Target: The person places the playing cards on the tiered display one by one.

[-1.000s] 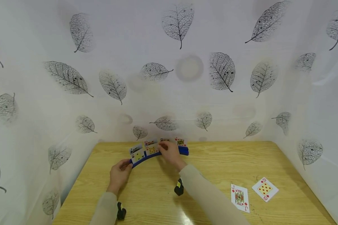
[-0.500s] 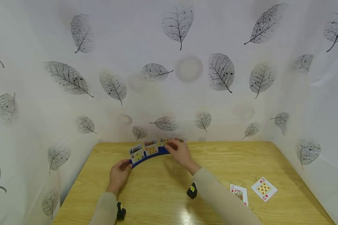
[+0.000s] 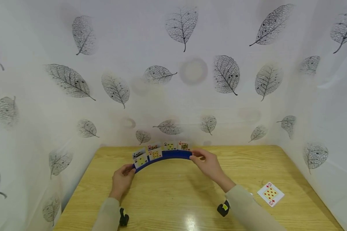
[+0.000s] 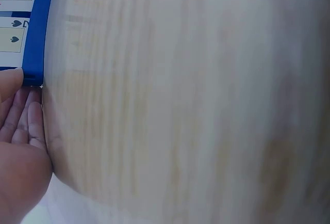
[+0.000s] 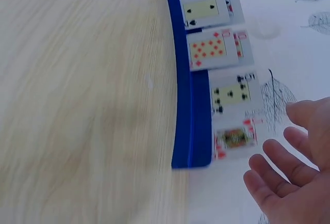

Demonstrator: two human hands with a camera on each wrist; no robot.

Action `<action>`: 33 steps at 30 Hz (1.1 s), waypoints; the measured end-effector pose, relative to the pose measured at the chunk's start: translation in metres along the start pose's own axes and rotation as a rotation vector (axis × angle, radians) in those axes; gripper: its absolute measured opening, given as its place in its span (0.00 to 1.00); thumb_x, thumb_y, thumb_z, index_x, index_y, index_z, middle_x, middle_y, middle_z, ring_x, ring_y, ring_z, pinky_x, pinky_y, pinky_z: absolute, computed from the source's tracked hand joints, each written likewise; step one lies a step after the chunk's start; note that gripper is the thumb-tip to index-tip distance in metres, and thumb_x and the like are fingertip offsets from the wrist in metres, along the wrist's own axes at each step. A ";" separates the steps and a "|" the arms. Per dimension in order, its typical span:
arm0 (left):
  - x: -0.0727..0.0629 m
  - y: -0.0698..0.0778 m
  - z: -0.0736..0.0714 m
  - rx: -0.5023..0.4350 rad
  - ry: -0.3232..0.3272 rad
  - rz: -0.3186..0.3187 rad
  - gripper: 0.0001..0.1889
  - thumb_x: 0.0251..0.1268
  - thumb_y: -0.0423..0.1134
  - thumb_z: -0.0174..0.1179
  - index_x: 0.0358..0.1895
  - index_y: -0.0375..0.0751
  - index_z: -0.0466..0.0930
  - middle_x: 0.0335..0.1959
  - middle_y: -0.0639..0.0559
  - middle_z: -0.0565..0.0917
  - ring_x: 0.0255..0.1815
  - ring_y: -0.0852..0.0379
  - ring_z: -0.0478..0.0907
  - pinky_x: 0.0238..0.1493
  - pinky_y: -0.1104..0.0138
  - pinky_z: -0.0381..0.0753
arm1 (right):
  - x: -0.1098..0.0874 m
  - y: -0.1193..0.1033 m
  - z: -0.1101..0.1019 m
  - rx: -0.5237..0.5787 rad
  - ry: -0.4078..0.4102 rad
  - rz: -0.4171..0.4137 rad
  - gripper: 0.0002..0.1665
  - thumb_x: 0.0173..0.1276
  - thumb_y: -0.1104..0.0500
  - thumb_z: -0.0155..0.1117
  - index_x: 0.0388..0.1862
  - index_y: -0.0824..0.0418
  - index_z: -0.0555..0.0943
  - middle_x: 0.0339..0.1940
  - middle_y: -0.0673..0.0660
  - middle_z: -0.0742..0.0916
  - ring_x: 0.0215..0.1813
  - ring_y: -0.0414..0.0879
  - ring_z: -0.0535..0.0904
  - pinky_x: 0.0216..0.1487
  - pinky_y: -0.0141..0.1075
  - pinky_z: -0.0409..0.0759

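Note:
A curved blue card holder (image 3: 176,154) stands on the table with playing cards in two rows. My left hand (image 3: 122,179) pinches its left end, thumb in front, as the left wrist view shows. The front row bears a two of spades (image 5: 202,11) and a ten of diamonds (image 3: 155,154). Behind them are a jack, a red ten, a five of clubs (image 5: 231,95) and a red face card (image 5: 235,138). Beside the holder's right end is my right hand (image 3: 209,165), holding nothing; in its wrist view the fingers (image 5: 281,164) are spread and loosely bent.
An eight of diamonds (image 3: 270,194) lies face up on the wooden table (image 3: 162,199) at right. A sliver of another card shows by my right sleeve (image 3: 248,205). A leaf-printed curtain (image 3: 191,102) hangs behind the table and at both sides.
My right hand has moved right, from beside the ten of diamonds to the holder's right end. The right forearm now covers most of the loose jack of diamonds. My left hand stays put.

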State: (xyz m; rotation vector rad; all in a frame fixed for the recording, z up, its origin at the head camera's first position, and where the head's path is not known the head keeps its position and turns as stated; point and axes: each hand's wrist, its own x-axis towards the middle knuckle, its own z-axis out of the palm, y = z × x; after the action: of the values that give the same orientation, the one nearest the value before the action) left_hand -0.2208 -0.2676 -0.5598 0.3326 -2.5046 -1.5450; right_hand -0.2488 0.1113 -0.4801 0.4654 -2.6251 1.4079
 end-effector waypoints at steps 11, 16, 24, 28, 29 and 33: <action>-0.001 0.003 -0.002 0.008 -0.010 -0.026 0.17 0.77 0.34 0.61 0.64 0.33 0.82 0.62 0.35 0.85 0.63 0.42 0.84 0.48 0.84 0.74 | -0.045 0.023 -0.040 -0.109 0.100 -0.047 0.23 0.74 0.52 0.72 0.63 0.59 0.84 0.60 0.58 0.89 0.61 0.57 0.85 0.59 0.56 0.84; -0.002 0.004 -0.001 0.011 -0.010 -0.030 0.17 0.77 0.34 0.61 0.64 0.33 0.82 0.62 0.35 0.85 0.63 0.42 0.84 0.48 0.84 0.75 | -0.062 0.032 -0.049 -0.153 0.118 -0.046 0.23 0.74 0.52 0.72 0.63 0.59 0.84 0.60 0.57 0.89 0.61 0.56 0.85 0.59 0.55 0.84; 0.001 -0.001 0.001 0.008 -0.006 -0.025 0.17 0.77 0.35 0.61 0.63 0.35 0.83 0.61 0.36 0.86 0.62 0.43 0.84 0.52 0.77 0.81 | -0.088 0.048 -0.064 -0.213 0.122 -0.010 0.23 0.73 0.50 0.72 0.63 0.58 0.85 0.60 0.56 0.89 0.60 0.56 0.85 0.57 0.56 0.85; 0.000 0.000 0.002 0.008 -0.007 -0.029 0.17 0.77 0.35 0.61 0.63 0.34 0.82 0.61 0.35 0.86 0.62 0.42 0.84 0.54 0.74 0.83 | -0.103 0.054 -0.074 -0.262 0.113 0.036 0.24 0.73 0.48 0.73 0.63 0.58 0.84 0.60 0.57 0.89 0.59 0.59 0.85 0.56 0.57 0.85; 0.000 0.001 0.002 0.007 -0.007 -0.031 0.17 0.77 0.35 0.61 0.64 0.34 0.82 0.61 0.35 0.86 0.62 0.42 0.84 0.55 0.73 0.83 | -0.106 0.056 -0.076 -0.270 0.112 0.046 0.24 0.73 0.48 0.73 0.63 0.58 0.84 0.60 0.58 0.89 0.59 0.60 0.85 0.56 0.58 0.85; -0.001 0.002 0.001 0.016 0.000 -0.006 0.17 0.77 0.34 0.62 0.64 0.33 0.82 0.61 0.35 0.86 0.62 0.41 0.84 0.56 0.71 0.84 | -0.117 0.062 -0.084 -0.280 0.113 0.075 0.26 0.73 0.46 0.72 0.63 0.59 0.84 0.60 0.60 0.88 0.60 0.63 0.85 0.55 0.59 0.85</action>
State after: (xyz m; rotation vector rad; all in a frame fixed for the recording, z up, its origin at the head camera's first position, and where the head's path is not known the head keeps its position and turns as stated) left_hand -0.2205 -0.2662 -0.5587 0.3434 -2.5191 -1.5279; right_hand -0.1609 0.2377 -0.5118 0.2479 -2.7120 1.0264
